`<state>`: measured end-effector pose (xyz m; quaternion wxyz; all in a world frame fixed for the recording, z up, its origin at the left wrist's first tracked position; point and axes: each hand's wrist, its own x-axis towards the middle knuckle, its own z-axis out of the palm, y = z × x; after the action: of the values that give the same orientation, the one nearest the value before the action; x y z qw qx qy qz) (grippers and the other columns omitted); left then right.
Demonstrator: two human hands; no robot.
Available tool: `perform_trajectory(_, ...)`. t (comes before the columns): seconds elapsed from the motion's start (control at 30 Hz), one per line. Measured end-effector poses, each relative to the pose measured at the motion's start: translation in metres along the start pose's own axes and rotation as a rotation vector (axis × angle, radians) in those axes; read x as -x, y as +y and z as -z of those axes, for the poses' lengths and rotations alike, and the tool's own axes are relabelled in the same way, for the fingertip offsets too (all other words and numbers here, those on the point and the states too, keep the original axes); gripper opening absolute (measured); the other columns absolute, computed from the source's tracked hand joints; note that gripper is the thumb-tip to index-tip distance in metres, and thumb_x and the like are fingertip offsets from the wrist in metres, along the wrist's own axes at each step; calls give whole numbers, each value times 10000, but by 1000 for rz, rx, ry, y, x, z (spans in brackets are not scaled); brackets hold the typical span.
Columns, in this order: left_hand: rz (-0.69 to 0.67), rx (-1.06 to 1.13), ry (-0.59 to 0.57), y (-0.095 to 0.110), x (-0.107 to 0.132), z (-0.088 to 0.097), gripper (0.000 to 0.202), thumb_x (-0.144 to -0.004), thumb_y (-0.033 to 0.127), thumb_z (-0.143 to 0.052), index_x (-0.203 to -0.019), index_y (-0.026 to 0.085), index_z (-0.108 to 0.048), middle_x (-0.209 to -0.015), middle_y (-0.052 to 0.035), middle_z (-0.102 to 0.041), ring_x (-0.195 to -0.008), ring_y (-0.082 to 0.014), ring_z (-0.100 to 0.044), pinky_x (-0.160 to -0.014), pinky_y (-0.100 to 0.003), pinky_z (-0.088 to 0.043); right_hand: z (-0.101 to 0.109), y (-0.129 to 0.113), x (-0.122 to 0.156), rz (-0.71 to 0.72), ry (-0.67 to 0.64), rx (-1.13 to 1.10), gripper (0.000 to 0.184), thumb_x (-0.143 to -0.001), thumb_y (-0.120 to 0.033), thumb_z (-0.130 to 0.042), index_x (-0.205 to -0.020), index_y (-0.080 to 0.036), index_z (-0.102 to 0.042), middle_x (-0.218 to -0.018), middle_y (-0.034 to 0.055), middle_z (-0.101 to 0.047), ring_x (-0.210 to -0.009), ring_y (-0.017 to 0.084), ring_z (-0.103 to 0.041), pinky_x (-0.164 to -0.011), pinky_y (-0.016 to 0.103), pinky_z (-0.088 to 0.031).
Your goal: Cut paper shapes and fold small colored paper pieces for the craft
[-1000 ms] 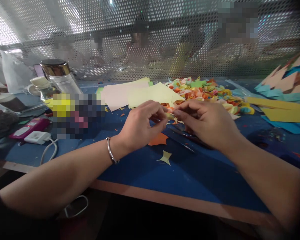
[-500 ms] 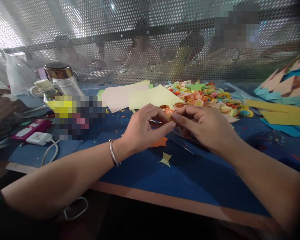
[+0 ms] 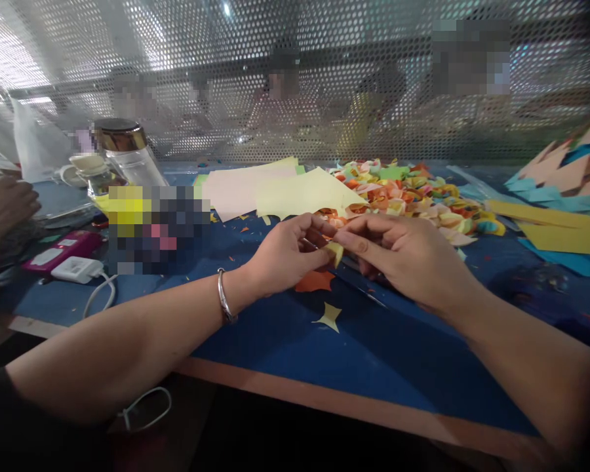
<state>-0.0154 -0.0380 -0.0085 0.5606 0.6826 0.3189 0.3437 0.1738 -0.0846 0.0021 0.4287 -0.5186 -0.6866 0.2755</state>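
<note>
Between the fingertips of both hands is a small piece of yellow paper (image 3: 335, 251), partly hidden by the fingers. My left hand (image 3: 290, 252), with a silver bangle at the wrist, pinches it from the left. From the other side my right hand (image 3: 398, 252) closes thumb and fingers on it. Below them on the blue tabletop lie an orange paper scrap (image 3: 314, 282) and a pale yellow four-pointed paper scrap (image 3: 329, 317). A thin pointed tool (image 3: 372, 296) rests under my right hand, mostly hidden.
Behind my hands are pale paper sheets (image 3: 295, 190) and a heap of colourful paper pieces (image 3: 403, 190). Yellow strips (image 3: 560, 226) lie at the right. A glass bottle (image 3: 132, 154), a magenta box (image 3: 66, 250) and another person's hand (image 3: 10, 200) are at the left.
The yellow paper now shows below my fingertips, where it was mostly hidden before. My fingers have shifted slightly around it. The other person's hand at the left has moved a little to the right.
</note>
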Motion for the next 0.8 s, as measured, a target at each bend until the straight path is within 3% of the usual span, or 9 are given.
perform_trajectory(0.13,-12,-14,63,-1,0,0,173,-802,99,-697,-951,163,-637,-782,6,-694,-632,-75,-645,-633,-231,-517,1,0,0,-20,19,-40,420,-885,-631,-722,-904,-212,-747,-529,-20,-600,-399,109,-507,-397,261,-352)
perform_trajectory(0.3,-54,-62,120,-2,0,2,61,-831,151,-680,-887,166,-660,-734,4,-704,-641,-86,-636,-605,-230,-489,-1,2,0,-34,-11,-47,382,-877,-587,-739,-924,-208,-749,-546,-15,-601,-423,116,-531,-407,257,-365)
perform_trajectory(0.57,-242,-335,180,-1,2,3,69,-788,163,-668,-855,180,-667,-771,3,-706,-673,-96,-601,-622,-250,-482,-2,0,0,-57,-24,-79,431,-783,-632,-817,-858,-211,-756,-559,-16,-603,-435,124,-548,-423,262,-404)
perform_trajectory(0.8,-321,-383,193,0,3,2,80,-780,137,-637,-838,187,-663,-784,4,-695,-673,-92,-577,-629,-253,-486,-3,0,-1,-46,-50,-87,410,-790,-618,-810,-836,-216,-745,-609,-11,-612,-440,117,-538,-423,269,-423)
